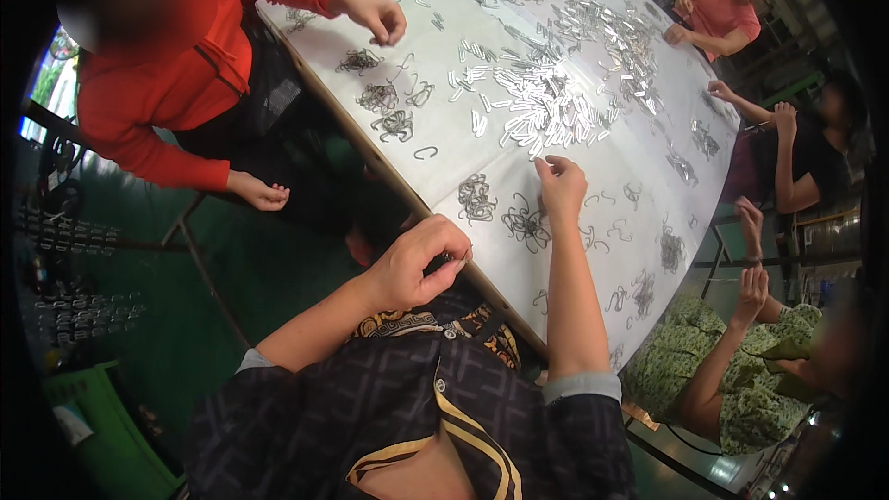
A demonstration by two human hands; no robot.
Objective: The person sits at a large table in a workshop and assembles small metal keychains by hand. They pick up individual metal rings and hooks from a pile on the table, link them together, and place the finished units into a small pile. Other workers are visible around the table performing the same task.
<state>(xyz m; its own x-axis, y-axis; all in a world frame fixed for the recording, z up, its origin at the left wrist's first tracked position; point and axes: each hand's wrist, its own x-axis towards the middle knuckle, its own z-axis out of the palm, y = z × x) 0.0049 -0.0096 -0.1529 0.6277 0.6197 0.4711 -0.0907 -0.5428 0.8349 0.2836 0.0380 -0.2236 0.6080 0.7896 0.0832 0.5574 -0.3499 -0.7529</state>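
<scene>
My left hand [421,261] is closed in a pinch at the near edge of the white-topped table [435,130]. Something small and dark shows at its fingertips, too small to name. Farther right, my right hand [563,190] reaches over the table with its fingers drawn together at the near edge of a heap of shiny, short metal strips [542,111]. What those fingers hold, if anything, cannot be made out. Between my hands lie two tangled piles of bent wire hooks, one farther off [476,197] and one beside my right wrist [526,224].
At the left, a person in a red jacket [157,102] holds one hand above the tabletop. Other people sit along the right side, one in green patterned clothing [685,361]. More hook piles [396,125] are spread about. A green crate [106,435] stands at lower left.
</scene>
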